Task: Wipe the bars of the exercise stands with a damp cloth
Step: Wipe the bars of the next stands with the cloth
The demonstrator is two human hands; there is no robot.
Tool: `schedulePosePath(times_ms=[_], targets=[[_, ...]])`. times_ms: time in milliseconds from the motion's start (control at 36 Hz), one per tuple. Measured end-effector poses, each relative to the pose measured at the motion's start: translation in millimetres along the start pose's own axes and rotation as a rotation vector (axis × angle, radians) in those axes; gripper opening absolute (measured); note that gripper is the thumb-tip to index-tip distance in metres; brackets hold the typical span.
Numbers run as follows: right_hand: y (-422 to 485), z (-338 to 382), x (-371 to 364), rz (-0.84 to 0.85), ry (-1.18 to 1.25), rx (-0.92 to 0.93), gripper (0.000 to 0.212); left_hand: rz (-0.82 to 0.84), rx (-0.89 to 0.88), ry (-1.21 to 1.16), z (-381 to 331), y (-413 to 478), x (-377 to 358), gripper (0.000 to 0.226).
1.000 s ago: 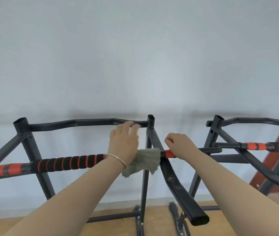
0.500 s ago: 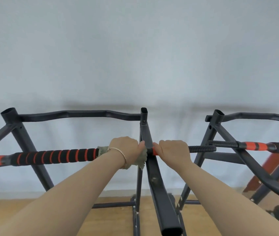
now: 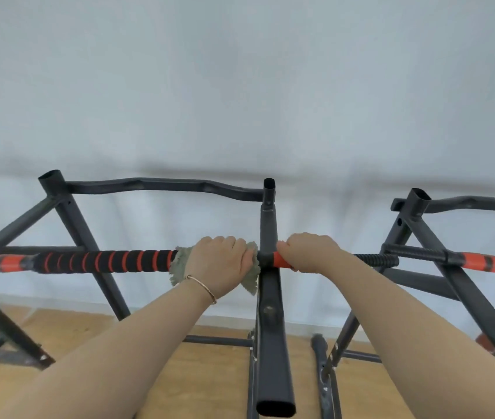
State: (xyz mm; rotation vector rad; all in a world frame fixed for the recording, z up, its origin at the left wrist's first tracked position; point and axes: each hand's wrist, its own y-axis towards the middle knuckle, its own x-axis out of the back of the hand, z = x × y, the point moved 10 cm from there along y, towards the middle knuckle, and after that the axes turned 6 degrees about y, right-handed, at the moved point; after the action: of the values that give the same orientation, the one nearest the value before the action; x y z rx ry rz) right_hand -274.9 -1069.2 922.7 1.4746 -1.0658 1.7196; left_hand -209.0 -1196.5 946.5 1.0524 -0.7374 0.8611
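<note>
Bar (image 3: 104, 261) runs left-right; left hand (image 3: 222, 264) clenches cloth (image 3: 179, 264) around it, striped length stretching leftward; right hand (image 3: 309, 252) grips it beyond post (image 3: 268, 225)

Black padded bar (image 3: 104, 261) ringed with orange-red stripes, grey-green cloth (image 3: 179, 264), dark grey stand frame (image 3: 267, 343), thin gold bracelet (image 3: 203, 286), pale wooden floor (image 3: 216, 373), bluish-white wall (image 3: 240, 86).

The light brown wooden floor (image 3: 216, 367) carries the black metal exercise stands (image 3: 84, 237). Their low black foot bars (image 3: 219, 341) lie flat on the wood.
</note>
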Motion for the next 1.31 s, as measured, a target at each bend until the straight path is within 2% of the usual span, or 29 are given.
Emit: schedulePosePath(times_ms=[56, 111, 167, 222, 278, 333, 389, 444, 500, 556, 583, 611, 639, 667, 722, 944, 1000, 1056, 1083, 1139, 1194, 1306], targets=[[-3.1, -4.9, -5.0, 0.109, 0.264, -0.089, 0.032, -0.080, -0.008, -0.019, 2.1, -8.6, 1.0, 0.036], [-4.9, -6.4, -3.3, 0.117, 0.326, -0.130, 0.039, -0.098, -0.052, 0.019, 0.4, -15.8, 1.5, 0.035], [-6.6, -1.1, -1.2, 0.077, 0.114, -0.063, 0.025, -0.121, -0.019, 0.018, 3.1, -14.5, 3.6, 0.039], [-12.4, 7.0, 3.8, -0.035, -0.130, 0.032, 0.006, -0.127, 0.032, -0.017, 4.6, -9.0, 8.6, 0.043], [-20.9, 14.1, 8.3, -0.175, -0.223, 0.069, 0.017, -0.025, 0.035, 0.021, 2.6, -2.5, 7.3, 0.038], [-31.0, 19.9, 13.8, -0.283, -0.243, 0.064, 0.013, 0.173, -0.079, 0.105, -1.9, 0.2, -5.8, 0.017], [-42.5, 23.5, 17.0, -0.392, -0.262, 0.030, 0.012, 0.347, -0.161, 0.074, 1.2, 2.6, -9.5, 0.025], [-54.0, 27.5, 18.0, -0.504, -0.227, 0.025, 0.034, 0.440, -0.165, -0.039, 7.5, 4.0, -4.6, 0.020], [-58.7, 27.3, 18.8, -0.612, -0.247, 0.042, 0.047, 0.461, -0.147, -0.101, 11.4, 1.9, 1.4, 0.041], [-57.1, 27.5, 18.7, -0.556, -0.291, 0.011, 0.042, 0.386, -0.229, -0.034, 4.5, -2.3, 7.6, 0.030], [-52.1, 24.7, 15.8, -0.478, -0.311, -0.025, 0.031, 0.355, -0.281, 0.029, 0.6, -6.0, 9.2, 0.020], [-46.7, 22.8, 12.4, -0.420, -0.356, -0.038, 0.016, 0.326, -0.326, 0.077, -2.7, -8.8, 8.6, 0.025], [-43.0, 20.7, 9.6, -0.377, -0.378, -0.042, 0.005, 0.307, -0.356, 0.111, -5.6, -10.4, 4.4, 0.039], [-42.0, 21.6, 10.7, -0.354, -0.382, -0.040, 0.004, 0.288, -0.362, 0.106, -6.6, -11.2, 0.9, 0.051], [-41.2, 23.8, 11.1, -0.310, -0.413, -0.047, 0.006, 0.266, -0.337, 0.109, -5.6, -11.9, 0.6, 0.058], [-41.1, 24.0, 10.1, -0.239, -0.388, -0.093, 0.011, 0.105, -0.298, 0.086, -3.8, -14.3, 4.3, 0.037], [-38.4, 23.0, 9.3, -0.213, -0.360, -0.085, 0.009, 0.073, -0.303, 0.066, -3.7, -12.8, 3.6, 0.047], [-34.9, 22.1, 9.4, -0.169, -0.354, -0.085, 0.006, 0.043, -0.294, 0.003, -2.5, -11.8, 4.2, 0.067], [-32.5, 20.3, 8.8, -0.138, -0.341, -0.094, 0.008, 0.016, -0.267, -0.031, -0.2, -11.4, 4.6, 0.067], [-28.1, 15.8, 7.8, -0.066, -0.283, -0.116, 0.010, -0.067, -0.217, -0.045, 4.7, -11.1, 9.4, 0.050], [-24.0, 15.1, 5.9, -0.008, -0.254, -0.102, 0.008, -0.134, -0.192, -0.058, 8.0, -11.1, 11.4, 0.043], [-25.1, 17.6, 5.2, -0.060, -0.328, -0.065, 0.007, -0.088, -0.173, -0.036, 7.6, -12.1, 11.9, 0.041]])
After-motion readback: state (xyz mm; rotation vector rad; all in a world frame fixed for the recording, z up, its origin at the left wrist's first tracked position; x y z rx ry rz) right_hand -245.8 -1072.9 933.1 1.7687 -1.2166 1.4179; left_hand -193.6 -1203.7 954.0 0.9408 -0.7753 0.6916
